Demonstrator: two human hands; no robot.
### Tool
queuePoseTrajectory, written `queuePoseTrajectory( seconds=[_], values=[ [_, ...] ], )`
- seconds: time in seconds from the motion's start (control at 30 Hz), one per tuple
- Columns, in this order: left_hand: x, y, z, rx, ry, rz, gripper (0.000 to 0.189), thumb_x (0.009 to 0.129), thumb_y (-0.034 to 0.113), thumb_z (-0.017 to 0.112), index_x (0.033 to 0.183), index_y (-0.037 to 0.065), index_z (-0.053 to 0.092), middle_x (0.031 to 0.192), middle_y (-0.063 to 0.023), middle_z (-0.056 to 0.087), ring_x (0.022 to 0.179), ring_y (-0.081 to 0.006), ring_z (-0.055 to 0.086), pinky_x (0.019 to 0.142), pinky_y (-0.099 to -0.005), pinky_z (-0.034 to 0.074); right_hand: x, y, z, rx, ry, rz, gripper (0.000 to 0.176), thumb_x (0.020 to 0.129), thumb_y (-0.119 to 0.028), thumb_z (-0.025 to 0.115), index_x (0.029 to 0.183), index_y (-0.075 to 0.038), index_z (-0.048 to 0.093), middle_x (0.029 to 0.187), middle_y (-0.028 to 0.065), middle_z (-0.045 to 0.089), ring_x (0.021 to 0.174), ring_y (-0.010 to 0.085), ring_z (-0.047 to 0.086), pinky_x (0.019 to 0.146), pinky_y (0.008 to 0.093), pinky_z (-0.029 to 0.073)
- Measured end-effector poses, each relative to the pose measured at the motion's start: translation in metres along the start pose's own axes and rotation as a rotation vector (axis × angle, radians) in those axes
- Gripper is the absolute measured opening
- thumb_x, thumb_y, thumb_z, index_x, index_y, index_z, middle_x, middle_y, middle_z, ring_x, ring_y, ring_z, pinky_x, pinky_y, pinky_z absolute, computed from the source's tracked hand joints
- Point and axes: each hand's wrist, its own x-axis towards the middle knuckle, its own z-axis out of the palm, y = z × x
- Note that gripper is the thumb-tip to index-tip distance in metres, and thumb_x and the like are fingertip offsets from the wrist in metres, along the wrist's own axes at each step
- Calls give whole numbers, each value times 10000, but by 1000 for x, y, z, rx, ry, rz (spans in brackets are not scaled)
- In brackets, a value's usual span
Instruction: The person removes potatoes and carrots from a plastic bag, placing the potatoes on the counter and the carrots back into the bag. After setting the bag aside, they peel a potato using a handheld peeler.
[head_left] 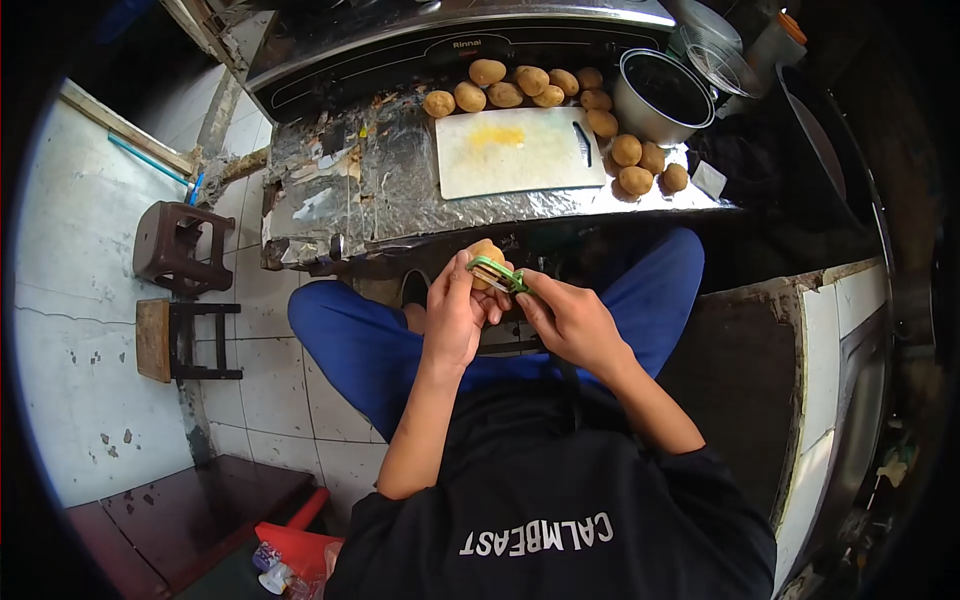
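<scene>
Black T-shirt (540,535) w/ white lettering is closest, then both forearms (425,425) reaching out btwn knees in blue trousers (345,315). On the left, the left hand (457,318) has its fingers curled round a potato (485,248); the right hand (572,318) pinches the near-right end of a green peeler (500,275). Key relation: potato lies just far-left of the right hand's grip, w/ the peeler slanting across it, near right to far left. Potato's long axis looks approx. near-to-far, tho its near end is hidden, so not certain. Left hand's nearer, obv., since it holds it. Blade touching skin? Can't tell.

Room: gaps either side before the knees, open space over the lap on the near side; far side's tighter, w/ the foil-covered counter's (400,205) edge just beyond. Up there: white chopping board (530,170), loose potatoes (533,80) along its far & right sides, metal pot (640,115) far right.
</scene>
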Motion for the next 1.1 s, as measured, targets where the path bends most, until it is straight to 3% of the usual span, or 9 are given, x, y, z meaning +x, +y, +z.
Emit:
queuePoseTrajectory(
  seconds=[0.2, 0.27, 0.37, 0.47, 0.53, 0.73, 0.77, 0.9, 1.1],
  values=[
    [33, 28, 7, 177, 44, 81, 521, 1058, 464, 256, 1113, 61, 581, 799, -60, 627, 588, -123, 573, 480, -232, 419, 46, -7, 1, -32, 44, -85, 188, 920, -177, 606, 1055, -59, 551, 756, 129, 634, 637, 335, 637, 532, 418, 504],
    [51, 40, 12, 217, 35, 86, 503, 1057, 447, 236, 1076, 75, 575, 777, -28, 592, 580, -108, 555, 470, -234, 416, 71, -6, 5, -30, 96, -114, 157, 904, -173, 613, 941, -55, 518, 711, 137, 614, 595, 349, 618, 518, 433, 494],
    [77, 53, 21, 219, 344, 235, 409, 1040, 314, 261, 1064, 54, 576, 836, -11, 587, 652, -85, 549, 534, -234, 441, 103, 3, 17, -41, 114, -123, 162, 867, -157, 605, 848, -45, 489, 679, 145, 604, 568, 369, 607, 496, 454, 481],
    [104, 48, -13, 204, 384, 325, 343, 1017, 266, 321, 1049, 54, 589, 881, -25, 608, 768, -131, 596, 675, -281, 484, 130, 14, 37, -4, 96, -141, 156, 866, -154, 592, 846, -37, 492, 674, 158, 602, 578, 384, 603, 523, 465, 484],
    [114, 50, -25, 188, 448, 331, 300, 977, 205, 330, 1001, 51, 586, 870, -33, 603, 757, -136, 594, 668, -281, 483, 143, 19, 56, 22, 73, -95, 152, 870, -153, 584, 847, -35, 492, 666, 166, 599, 581, 390, 602, 533, 472, 484],
    [141, 57, -75, 115, 522, 302, 281, 956, 210, 344, 918, 45, 568, 798, -36, 569, 684, -136, 566, 607, -291, 466, 181, 32, 108, 85, 34, -19, 159, 885, -160, 561, 840, -24, 492, 629, 199, 588, 574, 414, 590, 547, 500, 474],
    [151, 53, -77, 44, 638, 346, 334, 990, 274, 343, 908, 43, 571, 712, -28, 542, 536, -98, 487, 458, -254, 391, 186, 32, 113, 109, 41, 7, 164, 889, -162, 560, 838, -19, 497, 625, 204, 586, 569, 418, 586, 544, 499, 471],
    [123, 80, -45, 162, 556, 291, 398, 1014, 345, 311, 916, 39, 547, 670, -50, 523, 436, -94, 403, 367, -220, 299, 220, 36, 99, 162, 2, 128, 172, 892, -169, 568, 841, -8, 530, 579, 227, 545, 560, 431, 573, 531, 483, 450],
    [138, 100, -81, -3, 539, 280, 450, 1013, 374, 236, 927, 47, 532, 646, -53, 505, 446, -112, 398, 348, -235, 272, 223, 22, 95, 145, -11, 81, 135, 881, -122, 576, 834, -8, 522, 568, 209, 527, 523, 390, 557, 520, 449, 440]
  ],
)
